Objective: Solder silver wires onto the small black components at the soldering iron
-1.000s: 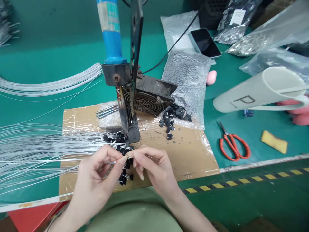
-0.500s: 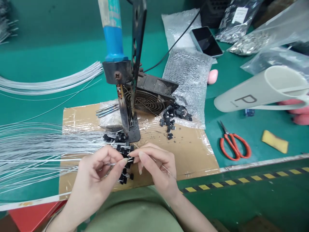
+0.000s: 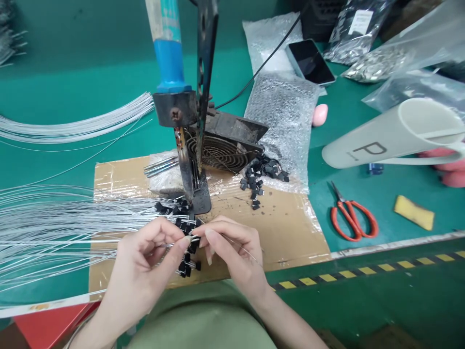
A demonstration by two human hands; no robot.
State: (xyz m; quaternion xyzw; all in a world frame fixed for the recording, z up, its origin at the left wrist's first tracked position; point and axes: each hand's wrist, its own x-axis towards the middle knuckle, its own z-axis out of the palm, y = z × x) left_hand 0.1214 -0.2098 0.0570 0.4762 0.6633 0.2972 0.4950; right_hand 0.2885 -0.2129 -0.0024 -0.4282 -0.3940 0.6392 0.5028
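Observation:
My left hand (image 3: 147, 269) is closed, thumb and index finger pinching thin white wires whose ends reach towards my other hand. My right hand (image 3: 236, 254) is closed too, with a thin strand of solder wire (image 3: 250, 256) running through its fingers. Both sets of fingertips nearly meet over a heap of black connectors (image 3: 187, 225) fixed to white wires (image 3: 54, 218); what lies right between them is partly hidden. Just beyond, a soldering iron (image 3: 170, 65) with a blue handle hangs tip down in a black stand (image 3: 202, 196).
Cardboard (image 3: 286, 237) lies under the work. Behind the iron leans a dusty fan (image 3: 227, 152), beside loose black connectors (image 3: 254, 182). To the right are red-handled scissors (image 3: 351, 220), a yellow sponge (image 3: 414, 212), a white cup (image 3: 378, 138), a phone (image 3: 310, 61) and bubble wrap (image 3: 281, 111).
Both hands have shifted very slightly left, keeping the same pinch on the wires and the solder wire. Everything else looks the same.

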